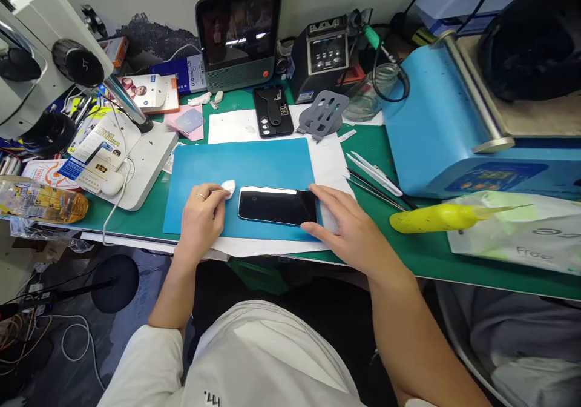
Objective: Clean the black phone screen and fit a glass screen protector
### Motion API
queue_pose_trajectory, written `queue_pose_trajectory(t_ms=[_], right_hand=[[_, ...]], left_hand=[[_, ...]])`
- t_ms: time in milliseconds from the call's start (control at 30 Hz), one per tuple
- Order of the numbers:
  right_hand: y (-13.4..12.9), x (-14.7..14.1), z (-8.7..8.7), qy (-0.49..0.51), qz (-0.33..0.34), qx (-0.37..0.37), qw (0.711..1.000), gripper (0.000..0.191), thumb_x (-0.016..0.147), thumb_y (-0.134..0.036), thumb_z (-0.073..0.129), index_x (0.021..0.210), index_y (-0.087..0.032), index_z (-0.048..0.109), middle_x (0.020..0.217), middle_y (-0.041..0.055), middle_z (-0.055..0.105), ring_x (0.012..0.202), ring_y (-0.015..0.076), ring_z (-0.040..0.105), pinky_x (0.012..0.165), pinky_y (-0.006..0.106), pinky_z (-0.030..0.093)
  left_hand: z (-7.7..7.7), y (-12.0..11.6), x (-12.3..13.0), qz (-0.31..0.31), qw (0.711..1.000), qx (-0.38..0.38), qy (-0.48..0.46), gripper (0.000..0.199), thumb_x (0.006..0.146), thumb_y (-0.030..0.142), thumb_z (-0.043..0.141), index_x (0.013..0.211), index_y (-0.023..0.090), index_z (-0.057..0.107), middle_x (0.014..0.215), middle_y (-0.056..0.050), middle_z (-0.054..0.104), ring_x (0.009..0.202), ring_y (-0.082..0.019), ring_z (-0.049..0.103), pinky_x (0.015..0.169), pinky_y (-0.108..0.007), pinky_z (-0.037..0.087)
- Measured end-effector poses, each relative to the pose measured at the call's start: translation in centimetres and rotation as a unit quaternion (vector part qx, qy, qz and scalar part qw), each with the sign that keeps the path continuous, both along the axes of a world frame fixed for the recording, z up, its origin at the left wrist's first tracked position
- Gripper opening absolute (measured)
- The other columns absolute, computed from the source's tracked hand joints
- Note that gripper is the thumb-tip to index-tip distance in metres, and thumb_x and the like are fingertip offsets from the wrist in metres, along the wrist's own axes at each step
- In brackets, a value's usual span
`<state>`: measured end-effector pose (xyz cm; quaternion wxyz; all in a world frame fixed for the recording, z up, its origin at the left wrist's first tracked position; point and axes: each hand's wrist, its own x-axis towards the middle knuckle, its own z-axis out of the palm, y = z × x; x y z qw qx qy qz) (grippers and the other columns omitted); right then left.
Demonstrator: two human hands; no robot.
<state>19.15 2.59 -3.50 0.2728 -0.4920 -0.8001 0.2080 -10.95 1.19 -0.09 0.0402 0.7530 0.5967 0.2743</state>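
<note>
The green bench (408, 252) spans the view and runs out of it at the right. The blue machine (422, 122) on its right side is cut off by the frame, and a dark object covers part of its top. The white microscope (59, 31) at the left is cropped too, its upper parts lost past the edge. Between them a blue mat (218, 158) lies near the bench's front edge, partly covered by both hands. Behind it a display (240, 31) stands tilted back, the picture on its dark screen too dim to make out.

The right hand (345, 222) has its grip spread to the phone's width, fingers at the far corner and thumb at the near one, holding that end and hiding its corners. The left hand (204, 213) has a narrow grip, thumb and fingers pinched on a small white wad.

The phone (276, 206) lies flat on the mat between the hands, dark screen up. Its long axis runs left to right, the right end slightly nearer the person. A faint round mark shows near the left end; which end is the top cannot be told.

A pale piece (329, 220) under the right palm is too covered to identify. The white wad (230, 188) sits just beyond the phone's left end, partly hidden by the fingertips.
</note>
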Motion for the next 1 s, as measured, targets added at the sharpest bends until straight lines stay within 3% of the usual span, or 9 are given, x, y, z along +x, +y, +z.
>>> queue_pose_trajectory(t_ms=[67, 200, 300, 433, 633, 867, 1000], right_hand=[[-0.1, 0.3, 0.4, 0.015, -0.007, 0.005, 1.000, 0.060, 0.099, -0.052, 0.058, 0.153, -0.026, 0.049, 0.146, 0.0128, 0.060, 0.136, 0.0340, 0.057, 0.113, 0.052, 0.049], [0.3, 1.4, 1.3, -0.026, -0.001, -0.008, 1.000, 0.067, 0.095, -0.056, 0.062, 0.155, -0.028, 0.046, 0.148, 0.0124, 0.058, 0.136, 0.0352, 0.056, 0.115, 0.054, 0.046], [1.3, 2.2, 1.6, -0.094, 0.023, -0.052, 0.994, 0.077, 0.092, -0.065, 0.061, 0.157, -0.026, 0.044, 0.149, 0.0140, 0.056, 0.137, 0.0381, 0.053, 0.114, 0.056, 0.047], [2.6, 2.4, 2.6, -0.146, 0.047, -0.095, 0.983, 0.070, 0.091, -0.065, 0.061, 0.148, -0.025, 0.054, 0.144, 0.0138, 0.057, 0.134, 0.0375, 0.055, 0.111, 0.053, 0.049], [3.0, 1.9, 4.1, -0.153, 0.052, -0.120, 0.980, 0.063, 0.092, -0.063, 0.061, 0.142, -0.025, 0.058, 0.139, 0.0124, 0.059, 0.128, 0.0352, 0.058, 0.107, 0.050, 0.051], [2.7, 1.4, 4.2, -0.138, 0.043, -0.105, 0.984, 0.056, 0.093, -0.062, 0.059, 0.135, -0.025, 0.058, 0.134, 0.0114, 0.062, 0.125, 0.0337, 0.060, 0.105, 0.048, 0.052], [2.0, 0.0, 4.0, -0.163, 0.011, -0.059, 0.985, 0.058, 0.093, -0.066, 0.056, 0.132, -0.022, 0.057, 0.129, 0.0138, 0.063, 0.122, 0.0359, 0.061, 0.102, 0.052, 0.052]], left_hand=[[-0.2, -0.1, -0.1, -0.024, 1.000, -0.010, 0.017, 0.027, 0.106, 0.032, 0.049, 0.123, 0.021, 0.067, 0.126, -0.010, 0.067, 0.116, -0.025, 0.061, 0.098, -0.039, 0.051], [-0.6, -0.1, -0.4, -0.089, 0.995, -0.031, 0.045, 0.049, 0.101, 0.044, 0.060, 0.142, 0.019, 0.054, 0.148, -0.012, 0.059, 0.138, -0.031, 0.050, 0.115, -0.046, 0.041], [-0.7, 0.1, -0.4, -0.127, 0.988, -0.062, 0.070, 0.062, 0.100, 0.049, 0.061, 0.152, 0.019, 0.045, 0.156, -0.013, 0.052, 0.146, -0.033, 0.043, 0.122, -0.051, 0.034], [-0.6, 0.6, 0.0, -0.134, 0.983, -0.098, 0.079, 0.067, 0.101, 0.049, 0.058, 0.158, 0.022, 0.035, 0.161, -0.010, 0.049, 0.154, -0.035, 0.034, 0.127, -0.057, 0.024], [-0.4, 0.8, 0.3, -0.134, 0.983, -0.101, 0.077, 0.056, 0.105, 0.041, 0.052, 0.156, 0.021, 0.038, 0.153, -0.008, 0.058, 0.153, -0.033, 0.036, 0.128, -0.058, 0.025], [-0.2, 0.9, 0.1, -0.134, 0.984, -0.095, 0.067, 0.054, 0.103, 0.040, 0.056, 0.153, 0.024, 0.041, 0.150, -0.007, 0.060, 0.145, -0.031, 0.046, 0.126, -0.058, 0.030], [-0.2, 0.9, 0.1, -0.133, 0.985, -0.087, 0.062, 0.057, 0.101, 0.042, 0.061, 0.152, 0.026, 0.043, 0.146, -0.008, 0.062, 0.139, -0.030, 0.051, 0.126, -0.060, 0.030]])
